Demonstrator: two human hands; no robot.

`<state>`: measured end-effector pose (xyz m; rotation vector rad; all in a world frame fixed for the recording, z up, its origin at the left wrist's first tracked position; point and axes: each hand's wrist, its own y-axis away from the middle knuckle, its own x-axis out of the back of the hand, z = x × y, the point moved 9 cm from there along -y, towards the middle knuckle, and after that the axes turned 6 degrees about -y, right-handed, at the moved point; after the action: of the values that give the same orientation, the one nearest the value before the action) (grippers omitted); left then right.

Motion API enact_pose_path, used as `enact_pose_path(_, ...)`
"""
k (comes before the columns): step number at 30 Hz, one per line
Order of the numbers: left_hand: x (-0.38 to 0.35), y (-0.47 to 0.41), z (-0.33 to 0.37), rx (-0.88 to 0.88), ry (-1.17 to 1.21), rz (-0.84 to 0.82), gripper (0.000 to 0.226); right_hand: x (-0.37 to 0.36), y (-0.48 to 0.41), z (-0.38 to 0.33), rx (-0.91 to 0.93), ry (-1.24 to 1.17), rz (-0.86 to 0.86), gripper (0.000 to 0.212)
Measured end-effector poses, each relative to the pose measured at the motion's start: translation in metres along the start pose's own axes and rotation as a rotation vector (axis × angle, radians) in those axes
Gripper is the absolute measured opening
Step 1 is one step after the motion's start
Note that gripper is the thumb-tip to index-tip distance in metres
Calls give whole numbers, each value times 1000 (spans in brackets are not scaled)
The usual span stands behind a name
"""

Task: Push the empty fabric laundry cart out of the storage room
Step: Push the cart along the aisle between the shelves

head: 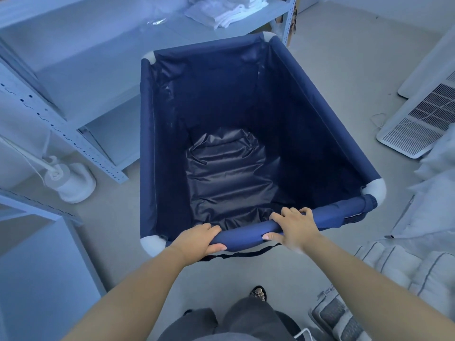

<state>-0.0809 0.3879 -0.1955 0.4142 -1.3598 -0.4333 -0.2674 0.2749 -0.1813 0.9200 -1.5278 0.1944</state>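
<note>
A navy fabric laundry cart (147, 134) with white corner joints fills the middle of the view, and its inside is empty down to the wrinkled dark bottom. Both of my hands hold the padded near rim of the cart. My left hand (197, 238) wraps the rim near the left corner, thumb under the bar. My right hand (293, 225) grips the same rim further right, fingers curled over the top.
Grey metal shelving (56, 124) runs close along the cart's left side, with folded white linen (221, 13) on a shelf. A white fan base (71, 180) stands on the floor at left. A vented white appliance (416, 124) and stacked bedding (406, 267) sit at right.
</note>
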Motion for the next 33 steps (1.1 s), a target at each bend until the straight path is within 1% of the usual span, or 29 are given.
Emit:
enact_pose_path(4,2,12,-17,-35,-31,-24,45,-8,7,-22,-54,-61,-4,56)
enact_pose_path(7,2,26,-43,-56,-76,-30,45,-16,12,-53,-88,-84,12,57)
enact_pose_path(13,-6,55,-96,-106,-183,-53,43,-38,16,-116,-169,-143,-10,61)
enact_pose_path(17,-11,74,-122,-132,-246,-42,42,-50,19,-149,-117,-176,-3,55)
enact_pose_path(21,-15,89,-132,-139,-214,39,39,-55,30,-155,-45,-187,39,52)
enact_pose_path(25,-16,99,-129,-147,-179,131,38,-62,45,-138,-90,-142,46,58)
enact_pose_path(27,-16,103,-128,-113,-171,182,38,-66,49,-137,-102,-125,35,59)
enact_pose_path(30,-14,106,-125,-35,-183,289,39,-70,52,-143,-83,-103,54,58)
enact_pose_path(33,-13,104,-111,-67,-178,354,40,-71,55,-145,-52,-107,54,59)
